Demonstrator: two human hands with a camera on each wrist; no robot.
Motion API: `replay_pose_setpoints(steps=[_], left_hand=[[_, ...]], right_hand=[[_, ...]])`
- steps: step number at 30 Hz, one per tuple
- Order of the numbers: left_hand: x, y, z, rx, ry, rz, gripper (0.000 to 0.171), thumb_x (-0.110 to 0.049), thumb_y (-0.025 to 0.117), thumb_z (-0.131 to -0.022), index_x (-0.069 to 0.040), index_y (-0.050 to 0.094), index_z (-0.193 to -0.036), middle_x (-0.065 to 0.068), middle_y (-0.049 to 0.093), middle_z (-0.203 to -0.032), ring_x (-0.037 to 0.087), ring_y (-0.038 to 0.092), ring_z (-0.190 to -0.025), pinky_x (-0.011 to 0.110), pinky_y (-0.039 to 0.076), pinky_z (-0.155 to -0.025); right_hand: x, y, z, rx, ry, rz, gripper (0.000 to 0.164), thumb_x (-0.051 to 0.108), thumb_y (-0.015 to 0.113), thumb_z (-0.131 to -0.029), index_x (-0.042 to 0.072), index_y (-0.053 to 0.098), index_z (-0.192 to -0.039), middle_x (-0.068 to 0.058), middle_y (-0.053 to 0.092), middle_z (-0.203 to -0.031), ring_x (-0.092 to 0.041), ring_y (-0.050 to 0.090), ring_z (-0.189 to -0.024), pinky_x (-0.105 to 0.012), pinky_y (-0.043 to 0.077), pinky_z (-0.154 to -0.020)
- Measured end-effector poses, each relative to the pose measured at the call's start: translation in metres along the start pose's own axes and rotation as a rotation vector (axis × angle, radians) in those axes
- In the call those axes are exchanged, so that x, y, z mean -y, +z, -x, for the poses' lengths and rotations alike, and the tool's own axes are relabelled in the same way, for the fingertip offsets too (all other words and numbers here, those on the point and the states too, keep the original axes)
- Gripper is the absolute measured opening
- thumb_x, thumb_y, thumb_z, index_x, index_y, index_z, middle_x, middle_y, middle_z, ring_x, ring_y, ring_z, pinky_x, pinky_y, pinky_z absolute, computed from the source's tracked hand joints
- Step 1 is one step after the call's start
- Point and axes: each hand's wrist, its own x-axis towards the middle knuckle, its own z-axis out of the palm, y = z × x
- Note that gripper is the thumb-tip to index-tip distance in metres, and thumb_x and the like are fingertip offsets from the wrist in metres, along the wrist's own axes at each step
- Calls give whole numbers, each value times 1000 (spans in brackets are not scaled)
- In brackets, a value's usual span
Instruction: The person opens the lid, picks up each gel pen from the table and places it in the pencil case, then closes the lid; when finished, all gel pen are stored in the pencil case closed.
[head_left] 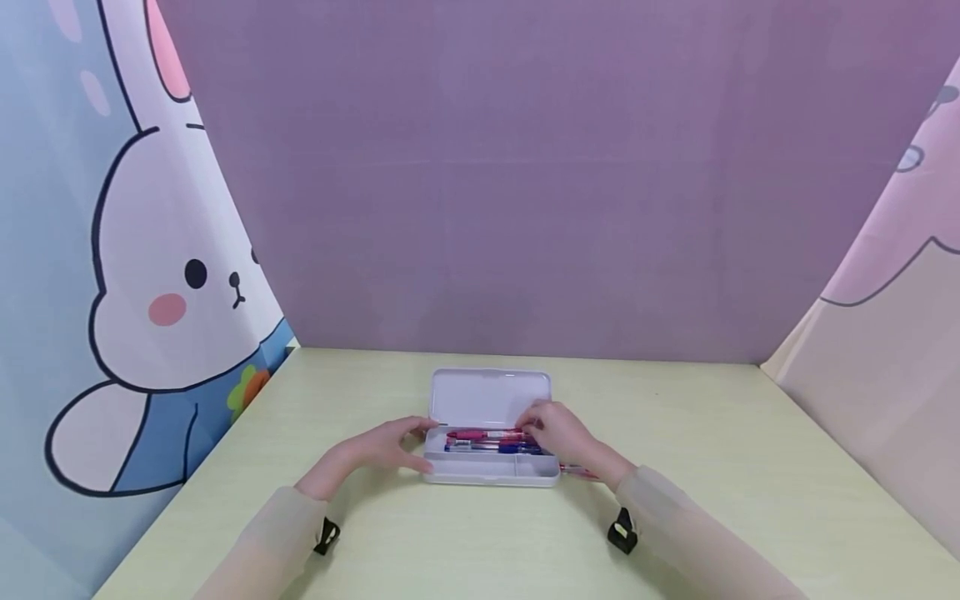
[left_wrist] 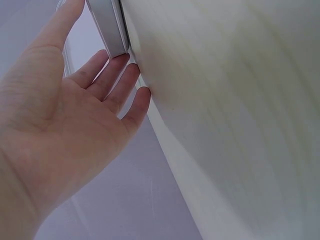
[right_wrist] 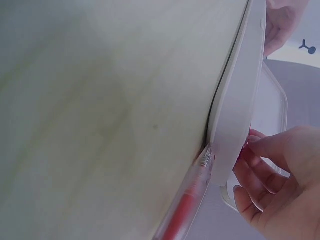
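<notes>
A white pencil case [head_left: 472,479] lies on the table with its lid [head_left: 487,394] raised at the back. Red pens [head_left: 480,434] and a blue pen [head_left: 480,447] lie lengthwise in its rear compartment. My left hand [head_left: 382,446] holds the case's left end, thumb at the front corner and fingers toward the back. In the left wrist view, fingertips touch the end of the case [left_wrist: 111,30]. My right hand [head_left: 558,429] reaches over the right end, thumb and fingers pinching a red pen, mostly hidden in the right wrist view.
Another clear-barrelled red pen [right_wrist: 182,210] lies on the pale table [head_left: 465,542] just off the case's right end, partly under my right forearm. The case's front part has a divider [head_left: 516,465]. A purple panel [head_left: 510,208] stands behind, with printed cloth [head_left: 172,208] at the left.
</notes>
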Motion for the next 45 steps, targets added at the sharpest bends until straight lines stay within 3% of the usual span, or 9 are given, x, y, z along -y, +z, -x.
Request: replay_pose_setpoints(steps=[15,21,30,33,39,45], left_hand=[[-2,0,-1,-1,-4,-12,77,-38,78,-74,-10,45,-138,14,48,-137,32,43,-126,55,32,-108],[-2,0,-2,-1,-5,-14,77,-38,78,-74,-10,45,-138,14,47,-138,32,43,-126,55,32,-107],[-3,0,-2,1,-17,-9,78,-39,78,-74,-10,45,-138,14,47,-138,32,43,-126,56,32,-107],[-4,0,-1,0,-18,-10,78,-39,78,-74,-10,45,-138,14,47,-138,32,43,-127,56,32,-107],[-3,0,-1,5,-6,-4,77,-38,78,-74,-10,45,-138,14,48,-137,33,43,-126,56,31,-107],[-2,0,0,10,2,2,77,-37,78,-74,-8,45,-137,14,49,-135,32,45,-124,56,33,-106]], right_hand=[[-1,-3,2,13,35,-14,8,9,66,-86,7,73,-90,1,64,-82,-9,55,-74,-24,49,-67],[-2,-8,3,24,94,-31,12,9,65,-87,8,72,-96,1,64,-87,-9,56,-77,-26,50,-71],[-2,-21,10,9,137,-94,14,8,62,-88,7,71,-99,2,65,-86,-10,54,-77,-24,47,-66],[-7,-24,13,-16,99,-109,15,9,63,-88,5,70,-101,1,67,-87,-10,56,-78,-25,49,-68],[-17,-32,21,-35,-55,-122,18,12,65,-88,3,69,-102,-3,69,-92,-16,63,-84,-40,54,-77],[-22,-39,31,-36,-33,-132,21,18,64,-89,7,69,-106,-2,68,-99,-17,63,-91,-47,53,-84]])
